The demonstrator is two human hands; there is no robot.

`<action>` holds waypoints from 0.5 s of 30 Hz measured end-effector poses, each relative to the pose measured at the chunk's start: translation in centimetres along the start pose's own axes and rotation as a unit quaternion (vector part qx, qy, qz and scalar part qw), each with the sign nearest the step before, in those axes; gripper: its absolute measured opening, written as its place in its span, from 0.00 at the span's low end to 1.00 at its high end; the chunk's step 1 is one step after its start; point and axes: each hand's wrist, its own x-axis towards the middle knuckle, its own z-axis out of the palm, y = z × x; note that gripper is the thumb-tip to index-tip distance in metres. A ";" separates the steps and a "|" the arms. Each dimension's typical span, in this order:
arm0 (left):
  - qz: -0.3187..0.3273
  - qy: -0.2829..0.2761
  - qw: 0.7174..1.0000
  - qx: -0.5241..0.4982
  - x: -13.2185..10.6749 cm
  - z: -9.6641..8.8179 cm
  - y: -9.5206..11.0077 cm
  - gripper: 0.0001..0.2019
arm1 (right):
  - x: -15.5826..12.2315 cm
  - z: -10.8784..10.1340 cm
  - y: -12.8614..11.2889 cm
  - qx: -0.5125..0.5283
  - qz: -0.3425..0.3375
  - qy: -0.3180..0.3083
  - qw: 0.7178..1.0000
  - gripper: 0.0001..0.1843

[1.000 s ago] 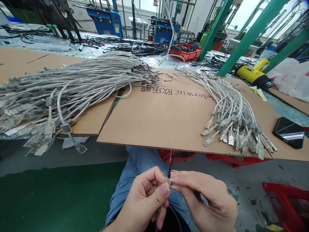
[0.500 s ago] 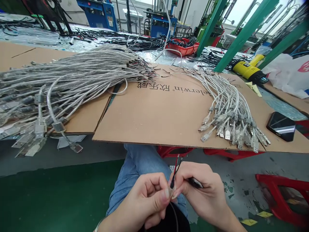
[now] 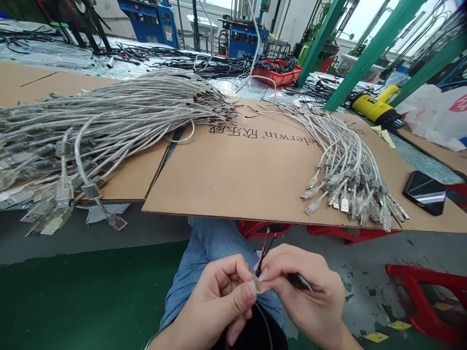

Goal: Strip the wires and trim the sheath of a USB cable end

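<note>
Above my lap, my left hand point(image 3: 228, 299) pinches a cable point(image 3: 259, 266) between thumb and forefinger. Red and black wires point(image 3: 264, 248) stick up from the cable's dark end, and a grey length hangs below the fingers. My right hand point(image 3: 304, 289) meets the left at the same spot, its thumb and fingertips closed on the cable just under the dark end. A slim dark tool with a metallic tip point(image 3: 301, 282) is also tucked in the right hand; its kind is unclear, and most of it is hidden by the fingers.
A large heap of clear-jacketed USB cables point(image 3: 138, 112) covers the table's left. A smaller bundle of USB cables point(image 3: 350, 165) lies on the cardboard point(image 3: 226, 180) at right, near a phone point(image 3: 425, 192). Behind are a yellow heat gun point(image 3: 375, 108) and a red tray point(image 3: 280, 78).
Both hands stay together on the cable, with the fingers shifting slightly. The dark tool in the right hand has tilted, its tip now reaching farther right and lower.
</note>
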 end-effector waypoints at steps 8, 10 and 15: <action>-0.049 -0.021 0.998 0.039 -0.4 -0.3 0.7 0.21 | -0.6 -0.4 0.4 0.009 0.072 -0.066 0.995 0.13; -0.042 -0.015 0.998 0.039 -0.4 -0.2 0.6 0.20 | -0.7 -0.3 0.5 0.011 0.082 -0.065 0.994 0.12; -0.022 -0.022 0.999 0.008 -0.4 -0.2 0.3 0.19 | -0.8 0.2 0.5 0.035 0.104 -0.055 0.992 0.13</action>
